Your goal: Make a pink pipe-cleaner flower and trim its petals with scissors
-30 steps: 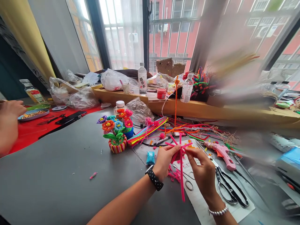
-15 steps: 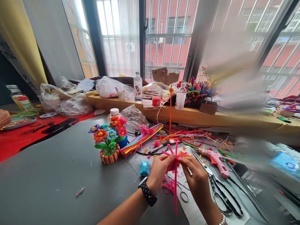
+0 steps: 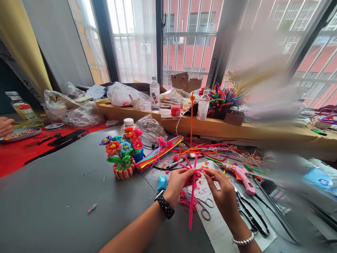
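Several pink pipe cleaners (image 3: 192, 203) cross in a star shape, with one long end hanging straight down over the table. My left hand (image 3: 177, 184) pinches them near their crossing, a black dotted watch band on its wrist. Thumb and fingers of my right hand (image 3: 219, 184) close on one short pink end, to the right of the crossing. Beneath the hands lie small scissors (image 3: 205, 213), pink fuzz scraps (image 3: 185, 200) and a white paper sheet (image 3: 210, 228). A blue packet (image 3: 162, 183) sits just left of my left hand.
Pipe-cleaner flowers in a striped pot (image 3: 124, 170) stand left of a bundle of coloured pipe cleaners (image 3: 160, 154). At right lie large scissors (image 3: 252, 214) and a pink glue gun (image 3: 243, 179). Another person's hand (image 3: 5, 126) shows at the far left. Bottles line the ledge (image 3: 147, 114).
My right hand has moved slightly away from the crossing, out along a short pink end. The hanging end has swung a little to the left.
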The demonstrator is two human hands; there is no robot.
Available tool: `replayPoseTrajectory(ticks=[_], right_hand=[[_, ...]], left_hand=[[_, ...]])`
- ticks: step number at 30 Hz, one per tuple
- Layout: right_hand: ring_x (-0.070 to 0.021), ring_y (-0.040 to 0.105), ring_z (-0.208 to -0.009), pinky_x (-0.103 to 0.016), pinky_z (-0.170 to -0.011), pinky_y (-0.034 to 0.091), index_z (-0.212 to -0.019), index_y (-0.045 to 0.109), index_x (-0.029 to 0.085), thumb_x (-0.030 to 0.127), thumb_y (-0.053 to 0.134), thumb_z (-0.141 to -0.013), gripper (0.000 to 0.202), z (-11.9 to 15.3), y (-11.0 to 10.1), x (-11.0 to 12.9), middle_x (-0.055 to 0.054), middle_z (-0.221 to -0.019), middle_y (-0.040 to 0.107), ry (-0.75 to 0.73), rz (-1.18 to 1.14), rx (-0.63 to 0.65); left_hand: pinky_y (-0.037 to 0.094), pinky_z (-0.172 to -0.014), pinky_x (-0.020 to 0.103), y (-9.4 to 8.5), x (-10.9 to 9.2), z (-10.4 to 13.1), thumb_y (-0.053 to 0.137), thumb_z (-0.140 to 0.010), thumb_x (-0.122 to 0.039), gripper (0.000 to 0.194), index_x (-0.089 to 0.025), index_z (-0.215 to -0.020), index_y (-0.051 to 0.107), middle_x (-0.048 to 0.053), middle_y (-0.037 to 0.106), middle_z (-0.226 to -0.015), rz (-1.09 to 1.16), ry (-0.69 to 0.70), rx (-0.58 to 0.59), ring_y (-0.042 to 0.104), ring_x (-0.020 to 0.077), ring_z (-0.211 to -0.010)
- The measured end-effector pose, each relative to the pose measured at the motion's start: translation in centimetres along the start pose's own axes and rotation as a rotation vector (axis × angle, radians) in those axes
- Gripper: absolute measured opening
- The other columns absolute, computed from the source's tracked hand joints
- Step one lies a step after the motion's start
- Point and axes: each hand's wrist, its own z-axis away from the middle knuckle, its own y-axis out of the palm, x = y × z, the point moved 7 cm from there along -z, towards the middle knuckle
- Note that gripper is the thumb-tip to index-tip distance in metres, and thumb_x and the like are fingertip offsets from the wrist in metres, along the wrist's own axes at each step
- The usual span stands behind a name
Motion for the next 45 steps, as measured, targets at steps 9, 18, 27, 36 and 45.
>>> replayPoseTrajectory(ticks=[9, 18, 27, 36, 45], right_hand=[[-0.0187, 0.056, -0.082, -0.033, -0.072, 0.048, -0.101, 0.054, 0.021, 0.012, 0.047, -0.08, 0.023, 0.5, 0.7, 2.1, -0.006, -0.087, 0.06, -0.263, 0.149, -0.023], [-0.0183, 0.056, -0.078, -0.032, -0.072, 0.047, -0.098, 0.055, 0.016, 0.006, 0.05, -0.078, 0.023, 1.0, 0.3, 3.8, -0.007, -0.082, 0.063, -0.427, 0.312, -0.047], [-0.018, 0.056, -0.073, -0.032, -0.069, 0.048, -0.094, 0.056, 0.015, 0.01, 0.053, -0.078, 0.018, 1.0, 0.2, 3.8, -0.006, -0.077, 0.063, -0.439, 0.365, -0.071], [-0.0178, 0.056, -0.073, -0.032, -0.069, 0.048, -0.093, 0.057, 0.014, 0.009, 0.054, -0.077, 0.018, 1.0, 0.1, 4.1, -0.007, -0.077, 0.063, -0.454, 0.367, -0.081], [-0.0173, 0.053, -0.074, -0.03, -0.068, 0.046, -0.086, 0.06, 0.015, 0.011, 0.056, -0.076, 0.012, 1.1, 0.0, 3.7, -0.007, -0.077, 0.059, -0.404, 0.363, -0.123]], left_hand=[[0.039, -0.055, 0.018, 0.0, -0.1, 0.1, 0.069, -0.058, -0.032, 0.022, -0.011, -0.063, 0.065, 0.001, 0.06, -0.06, -0.052, 0.021, 0.013, 0.051, 0.0073, -0.054], [0.037, -0.054, 0.018, 0.5, 0.2, 0.2, 0.069, -0.058, -0.033, 0.024, -0.01, -0.06, 0.061, 0.0, 0.054, -0.056, -0.034, 0.009, 0.054, 0.046, 0.0053, -0.05], [0.034, -0.05, 0.018, 0.6, 0.1, 0.1, 0.07, -0.057, -0.033, 0.025, -0.01, -0.059, 0.06, -0.002, 0.052, -0.054, -0.012, 0.044, 0.075, 0.042, 0.0038, -0.047], [0.034, -0.051, 0.018, 0.7, 0.0, 0.2, 0.071, -0.055, -0.034, 0.026, -0.01, -0.057, 0.061, -0.001, 0.054, -0.054, -0.028, 0.065, 0.064, 0.043, 0.0043, -0.048], [0.037, -0.056, 0.021, 0.9, -0.2, 0.2, 0.07, -0.056, -0.035, 0.027, -0.01, -0.057, 0.06, 0.0, 0.055, -0.056, -0.079, 0.152, 0.055, 0.047, 0.0079, -0.054]])
